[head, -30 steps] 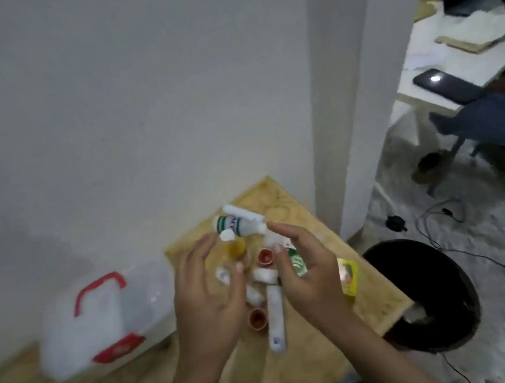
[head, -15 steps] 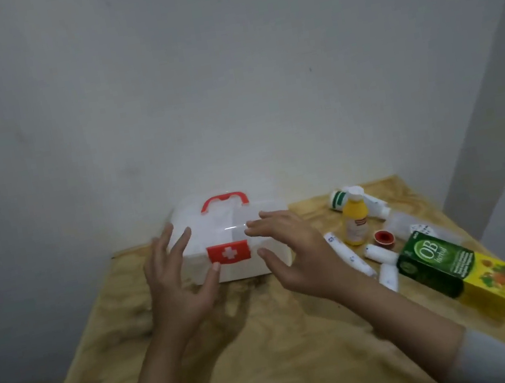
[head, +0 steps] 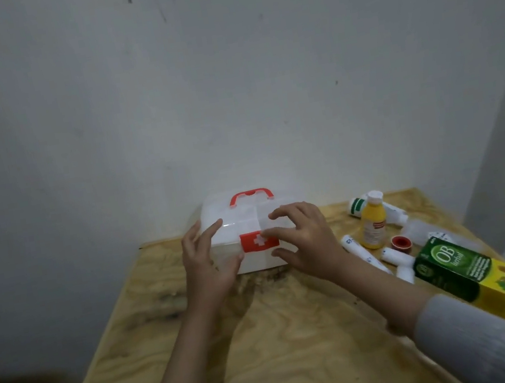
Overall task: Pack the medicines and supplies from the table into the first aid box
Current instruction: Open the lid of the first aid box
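On plywood table (head: 272,355), left hand (head: 206,274) and right hand (head: 308,243) cupping closed first aid box (head: 232,218) (fingers loosely curved).

First aid box (head: 243,226): translucent white, red handle, red cross latch, lid shut, upright near wall. Right of it: yellow bottle (head: 372,223) upright, green-yellow carton (head: 472,275) lying, white tubes (head: 363,253) scattered.

A plywood table (head: 287,346) is carrying the closed first aid box (head: 247,225) at twelve o'clock, against the wall. At two o'clock a yellow bottle (head: 373,224) is standing among white tubes (head: 363,254), red tape roll (head: 401,243) and a green-yellow carton (head: 472,275).
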